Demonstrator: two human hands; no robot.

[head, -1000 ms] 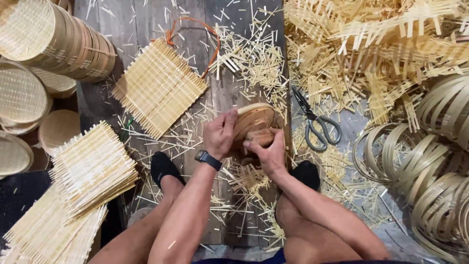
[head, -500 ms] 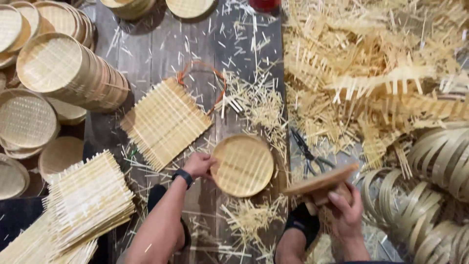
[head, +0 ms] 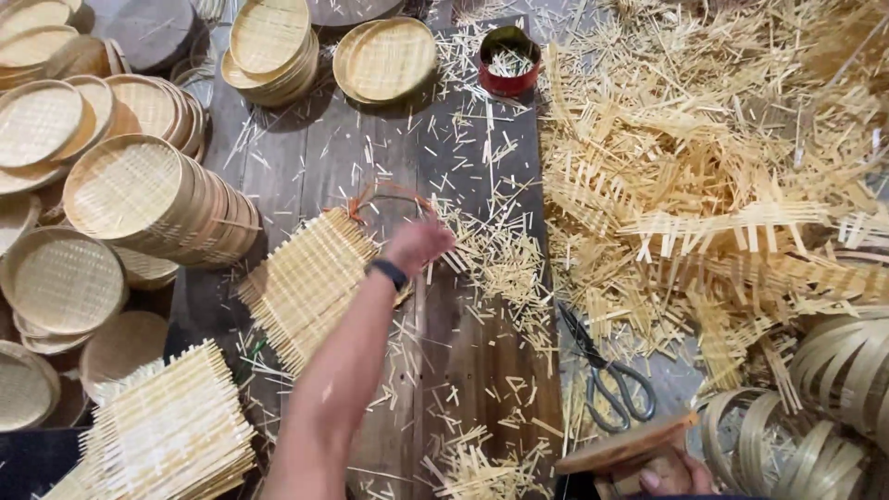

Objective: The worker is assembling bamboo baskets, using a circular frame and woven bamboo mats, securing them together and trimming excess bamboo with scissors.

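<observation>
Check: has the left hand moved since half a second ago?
Yes. The left hand has gone up the floor, away from the body, and now lies by the square woven mat, well past the scissors.

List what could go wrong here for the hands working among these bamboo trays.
1. The scissors lie with blades bare just beside the right hand gripping a round tray; a blind reach might meet them.
2. The left hand stretches over loose bamboo splinters, which could prick bare fingers.
</observation>
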